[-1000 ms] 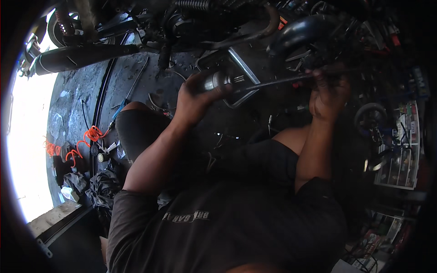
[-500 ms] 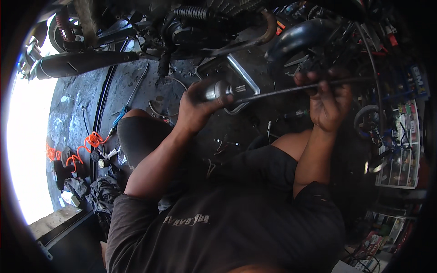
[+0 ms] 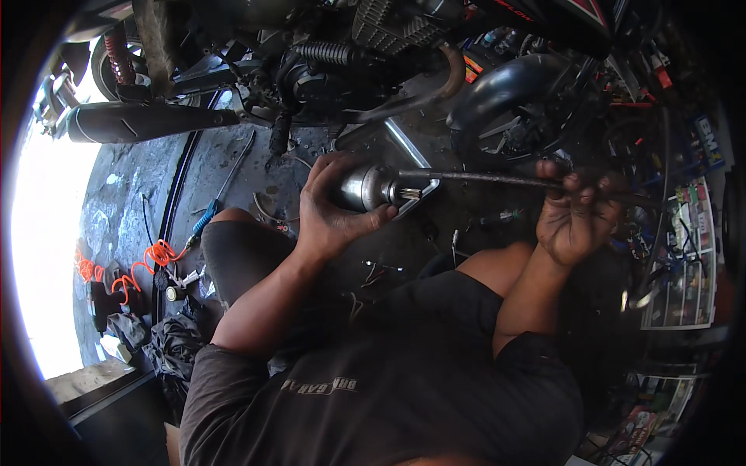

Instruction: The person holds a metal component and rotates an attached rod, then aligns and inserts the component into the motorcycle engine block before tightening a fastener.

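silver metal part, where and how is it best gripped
Grip the silver metal part by its wide rounded body, from the left, as the left hand does; its slim stub points right and likely offers less to hold.

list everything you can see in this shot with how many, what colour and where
metal part with splined tip: 1, silver, in the left hand
rod: 1, dark, in the right hand
muffler: 1, black, upper left
red spring: 1, red, upper left
grey spring: 1, grey, upper middle
mudguard: 1, glossy black, upper right
metal frame: 1, silver, floor beyond the rod
coiled hose: 1, orange, floor at left
blue handle: 1, blue, beside the left knee
cloth bundle: 1, dark, lower left
small floor pieces: several, mixed, too dim to count
shirt: 1, black, bottom
left hand: 1, bare, centre
right hand: 1, bare, right of centre
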Demonstrator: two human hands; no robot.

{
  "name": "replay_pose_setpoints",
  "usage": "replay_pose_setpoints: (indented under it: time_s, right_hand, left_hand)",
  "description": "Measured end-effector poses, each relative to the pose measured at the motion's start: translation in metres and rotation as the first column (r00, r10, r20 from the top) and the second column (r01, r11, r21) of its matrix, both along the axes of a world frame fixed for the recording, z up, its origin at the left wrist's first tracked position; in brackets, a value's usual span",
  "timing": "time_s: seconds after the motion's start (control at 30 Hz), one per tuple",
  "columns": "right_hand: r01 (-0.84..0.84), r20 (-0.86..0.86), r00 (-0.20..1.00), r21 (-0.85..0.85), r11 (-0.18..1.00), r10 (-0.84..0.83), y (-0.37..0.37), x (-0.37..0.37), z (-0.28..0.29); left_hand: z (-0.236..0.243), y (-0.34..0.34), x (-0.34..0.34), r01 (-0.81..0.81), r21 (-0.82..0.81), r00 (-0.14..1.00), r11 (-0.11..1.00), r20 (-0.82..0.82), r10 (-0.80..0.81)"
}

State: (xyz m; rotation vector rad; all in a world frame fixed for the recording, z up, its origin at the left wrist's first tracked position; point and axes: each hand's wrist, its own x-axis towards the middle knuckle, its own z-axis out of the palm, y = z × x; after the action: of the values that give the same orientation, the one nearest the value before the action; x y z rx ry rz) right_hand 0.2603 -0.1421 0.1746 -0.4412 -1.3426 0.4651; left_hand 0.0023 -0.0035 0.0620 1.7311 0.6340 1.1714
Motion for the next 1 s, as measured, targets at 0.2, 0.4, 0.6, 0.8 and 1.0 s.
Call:
replay_pose_setpoints:
  time_s: [0.2,0.4,0.6,0.8,1.0]
  right_hand:
    - [0.034,-0.019,0.999,-0.004,0.999,-0.034,0.006,-0.001,-0.009]
    - [0.041,0.034,0.999,0.04,0.998,-0.042,0.014,-0.009,-0.017]
    - [0.167,-0.031,0.985,-0.061,0.984,-0.169,0.015,-0.021,-0.021]
    - [0.418,0.013,0.905,-0.228,0.88,-0.426,0.019,-0.037,-0.017]
    - [0.182,-0.098,0.974,-0.189,0.965,-0.203,0.021,-0.018,-0.004]
  left_hand:
    - [0.0,-0.004,0.005,0.038,-0.009,0.999,0.999,0.021,-0.038]
    - [0.003,-0.005,0.001,0.015,-0.077,1.0,0.997,0.008,-0.014]
    - [-0.001,-0.004,-0.004,-0.059,0.013,0.997,0.998,-0.046,0.059]
    - [0.002,-0.006,0.007,-0.038,-0.122,0.999,0.992,-0.019,0.036]
    - [-0.006,-0.005,0.009,-0.038,-0.259,0.999,0.965,-0.002,0.038]
